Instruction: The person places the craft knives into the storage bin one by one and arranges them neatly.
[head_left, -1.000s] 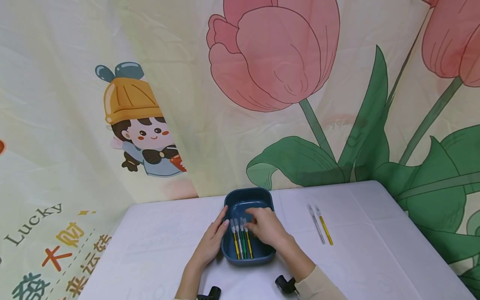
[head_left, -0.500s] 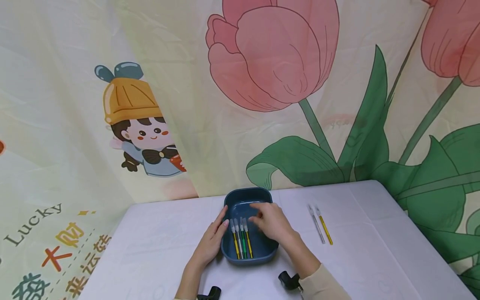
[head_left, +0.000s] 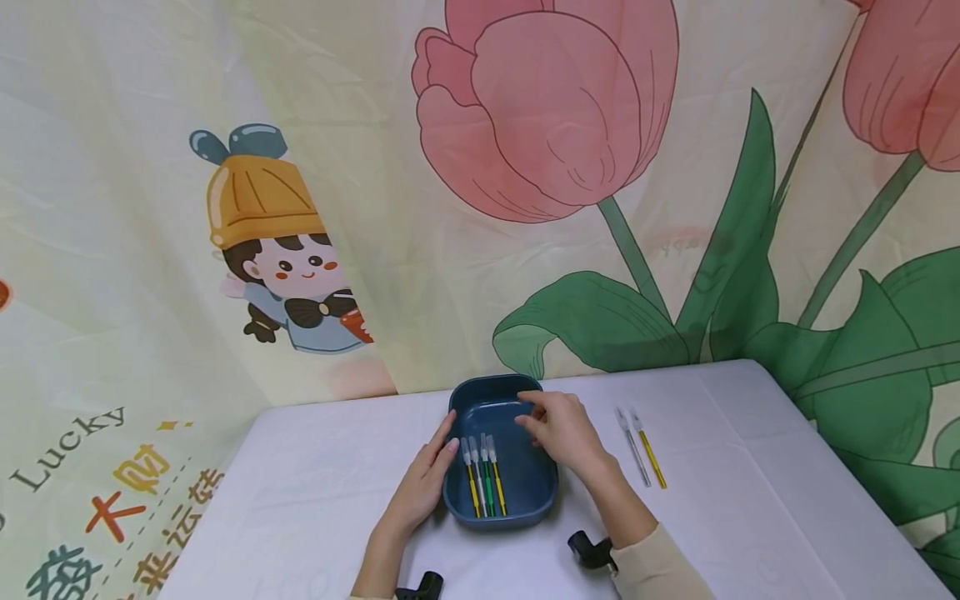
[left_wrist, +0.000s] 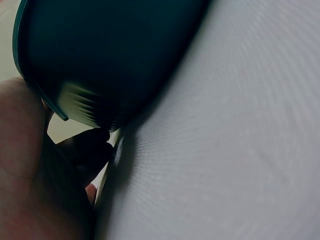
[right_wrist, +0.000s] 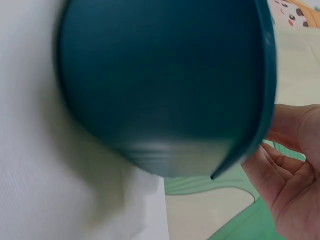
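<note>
A dark blue rectangular bin stands on the white-covered table. Inside it, several slim pen-like tools with clear caps and yellow, silver or green handles lie side by side at the left. My left hand rests against the bin's left side, index finger extended along the rim and thumb at the edge. Over the right rim hovers my right hand, thumb and index finger apart with nothing between them. The right wrist view has that hand partly behind the bin wall; in the left wrist view, left fingers touch the wall.
On the table right of the bin lie two more capped tools, one silver and one yellow. A printed cloth backdrop hangs behind the table. Black camera mounts sit at both wrists.
My right hand has drawn back from the pen-like tools toward the right rim, up and to the right. The left hand and the tools stay in place.
</note>
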